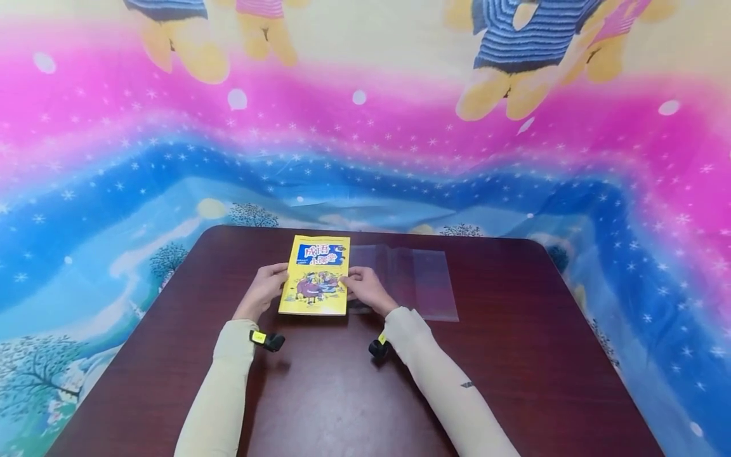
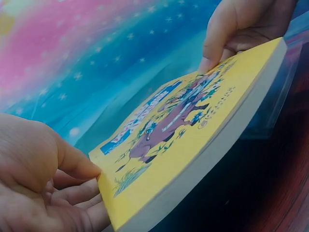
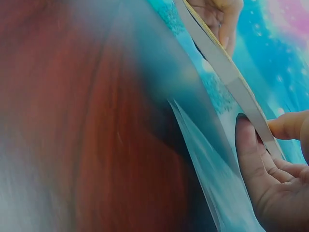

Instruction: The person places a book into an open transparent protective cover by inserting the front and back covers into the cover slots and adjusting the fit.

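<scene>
A yellow paperback book [image 1: 315,298] with a blue title panel and a cartoon picture is held cover up between both hands. My left hand [image 1: 264,289] grips its left edge, thumb on the cover and fingers beneath, as the left wrist view shows. At the opposite edge my right hand [image 1: 368,287] pinches the book; in the right wrist view its thumb and fingers [image 3: 248,150] lie on either side of the pages [image 3: 227,72]. A clear plastic book cover [image 1: 425,282] lies on the table to the right, partly behind the right hand and the book.
The dark red-brown wooden table [image 1: 320,393] has rounded far corners. A patterned cloth [image 1: 354,146] in pink and blue hangs behind it and along both sides. Black straps with yellow labels [image 1: 259,337] are on both wrists.
</scene>
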{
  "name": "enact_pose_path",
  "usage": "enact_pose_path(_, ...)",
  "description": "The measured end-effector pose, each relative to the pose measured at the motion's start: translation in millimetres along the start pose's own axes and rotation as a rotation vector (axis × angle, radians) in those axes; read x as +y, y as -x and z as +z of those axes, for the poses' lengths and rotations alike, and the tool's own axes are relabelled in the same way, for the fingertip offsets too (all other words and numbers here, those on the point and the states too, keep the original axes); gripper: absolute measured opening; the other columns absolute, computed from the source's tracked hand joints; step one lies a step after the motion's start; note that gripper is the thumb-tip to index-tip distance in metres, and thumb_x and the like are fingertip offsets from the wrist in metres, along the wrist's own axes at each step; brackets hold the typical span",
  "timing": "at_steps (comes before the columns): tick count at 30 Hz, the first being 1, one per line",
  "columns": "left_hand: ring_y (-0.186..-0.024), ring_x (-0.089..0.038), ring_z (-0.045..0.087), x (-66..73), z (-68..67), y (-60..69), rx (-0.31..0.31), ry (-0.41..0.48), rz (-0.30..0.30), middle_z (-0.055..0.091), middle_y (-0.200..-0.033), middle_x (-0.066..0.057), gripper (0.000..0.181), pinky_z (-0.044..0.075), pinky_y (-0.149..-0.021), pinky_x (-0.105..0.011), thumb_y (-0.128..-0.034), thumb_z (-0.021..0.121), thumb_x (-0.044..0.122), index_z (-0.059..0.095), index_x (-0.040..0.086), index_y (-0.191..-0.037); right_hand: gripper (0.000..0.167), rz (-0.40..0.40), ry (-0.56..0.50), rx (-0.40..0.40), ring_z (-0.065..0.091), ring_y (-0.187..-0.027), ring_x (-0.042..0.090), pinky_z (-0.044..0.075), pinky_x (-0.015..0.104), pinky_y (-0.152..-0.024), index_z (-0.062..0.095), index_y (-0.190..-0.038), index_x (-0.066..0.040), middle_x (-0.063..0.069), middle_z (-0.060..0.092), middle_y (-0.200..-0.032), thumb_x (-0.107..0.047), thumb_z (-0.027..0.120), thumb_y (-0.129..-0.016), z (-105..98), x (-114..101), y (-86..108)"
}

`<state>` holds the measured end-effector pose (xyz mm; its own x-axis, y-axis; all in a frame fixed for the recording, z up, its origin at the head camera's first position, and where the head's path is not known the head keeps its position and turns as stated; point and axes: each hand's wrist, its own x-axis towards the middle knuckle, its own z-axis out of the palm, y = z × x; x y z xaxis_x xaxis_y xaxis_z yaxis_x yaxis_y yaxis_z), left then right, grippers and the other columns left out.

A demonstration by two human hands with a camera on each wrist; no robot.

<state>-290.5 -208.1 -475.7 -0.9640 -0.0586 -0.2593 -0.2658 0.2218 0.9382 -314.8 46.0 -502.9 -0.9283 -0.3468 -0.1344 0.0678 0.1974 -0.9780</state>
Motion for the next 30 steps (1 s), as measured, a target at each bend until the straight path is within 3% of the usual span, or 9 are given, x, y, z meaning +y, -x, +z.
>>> enact_pose_path(5,-0.128,-0.037,0.059,6.7,19.9,-9.0,-0.038,0.023,0.022,0.051,-0.149,-0.026,0.050,0.049,-0.107,-0.050,-0.1079,0.042,0.010,0.035,-0.004,-0.155,0.039,0.012,0.023,0.041,0.071,-0.080,0.021,0.063,0.036,-0.073,0.061,-0.134,0.003,0.016,0.074,-0.107,-0.021,0.061,-0.103,-25,3,-0.6)
enact_pose_path(17,-0.119,-0.033,0.065,21.6,72.8,-26.2,-0.075,0.014,0.058,0.057,-0.142,-0.025,0.047,0.056,-0.098,-0.044,-0.1076,0.045,0.009,0.040,-0.004,-0.153,0.043,0.061,0.046,0.127,0.073,-0.085,0.021,0.062,0.035,-0.076,0.058,-0.140,0.000,0.016,0.073,-0.113,-0.022,0.061,-0.103,-76,12,7.8)
enact_pose_path(30,-0.108,-0.031,0.071,35.8,122.8,-31.3,-0.098,0.019,0.093,0.066,-0.128,-0.024,0.044,0.059,-0.092,-0.043,-0.1047,0.051,0.008,0.050,-0.004,-0.147,0.045,0.100,0.076,0.171,0.075,-0.091,0.023,0.062,0.037,-0.080,0.057,-0.140,0.001,0.021,0.068,-0.121,-0.022,0.063,-0.102,-128,23,22.0)
